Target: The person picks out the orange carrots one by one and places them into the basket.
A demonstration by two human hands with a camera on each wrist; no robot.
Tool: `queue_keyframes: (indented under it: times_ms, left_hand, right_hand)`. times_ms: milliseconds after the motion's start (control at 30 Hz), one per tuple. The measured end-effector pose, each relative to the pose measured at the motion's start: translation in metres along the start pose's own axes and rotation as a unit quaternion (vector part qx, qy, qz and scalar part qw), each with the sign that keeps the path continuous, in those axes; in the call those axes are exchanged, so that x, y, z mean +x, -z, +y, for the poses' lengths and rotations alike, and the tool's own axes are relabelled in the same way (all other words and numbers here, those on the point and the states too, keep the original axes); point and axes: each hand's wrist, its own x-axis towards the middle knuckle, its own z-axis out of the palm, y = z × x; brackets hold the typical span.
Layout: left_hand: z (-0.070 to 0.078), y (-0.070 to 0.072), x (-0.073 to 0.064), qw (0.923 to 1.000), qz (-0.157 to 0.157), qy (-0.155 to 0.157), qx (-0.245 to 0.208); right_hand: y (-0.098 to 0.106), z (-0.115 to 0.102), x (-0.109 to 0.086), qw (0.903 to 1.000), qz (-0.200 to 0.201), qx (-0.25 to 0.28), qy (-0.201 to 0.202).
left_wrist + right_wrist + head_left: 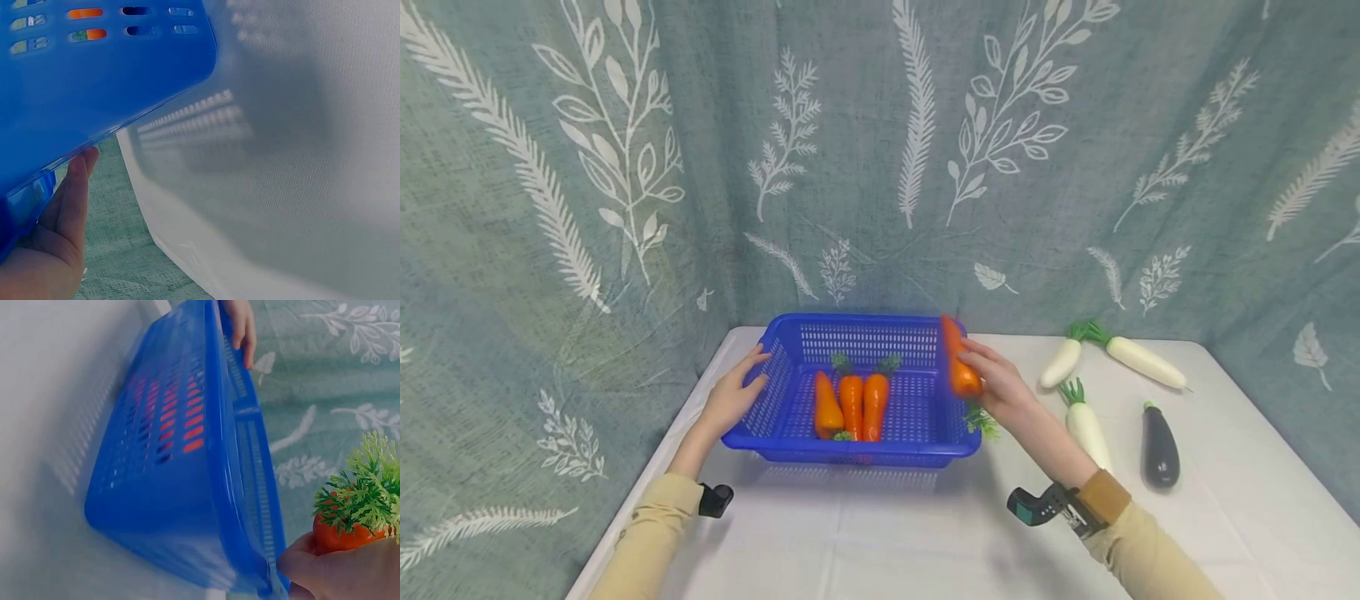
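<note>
A blue plastic basket [850,454] with slotted sides stands on the white table. Inside it, side by side, lie three orange carrots [852,404] with green tops. My right hand [1006,387] grips another carrot [964,377] over the basket's right rim, its leafy green top [365,494] hanging toward me. At the left rim, my left hand [735,400] touches the basket with its fingers extended along the edge. The left wrist view shows those fingers [76,194] straight against the blue rim; part of that hand is out of frame.
Right of the basket lie three white radishes [1088,433] with green leaves. An eggplant [1161,450] rests farther right on the table [865,542]. A green-grey curtain [865,167] with white leaf patterns hangs behind the table and along its left side.
</note>
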Motion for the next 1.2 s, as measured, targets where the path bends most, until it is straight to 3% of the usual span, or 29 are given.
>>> queue_keyframes:
  times_ms: [267,500,1200]
  left_hand:
    - [-0.001,-0.002,-0.002,1.0,0.009,-0.003,-0.001]
    - [-0.002,-0.003,-0.003,1.0,0.009,0.0,0.004]
    - [-0.001,-0.004,-0.005,1.0,0.006,-0.002,-0.002]
  right_hand:
    - [-0.019,0.015,0.008,0.9996,0.018,0.009,-0.018]
    - [-0.03,0.033,0.017,0.9995,0.03,0.007,-0.004]
    - [-0.045,0.057,0.035,0.9945,0.096,0.04,-0.002]
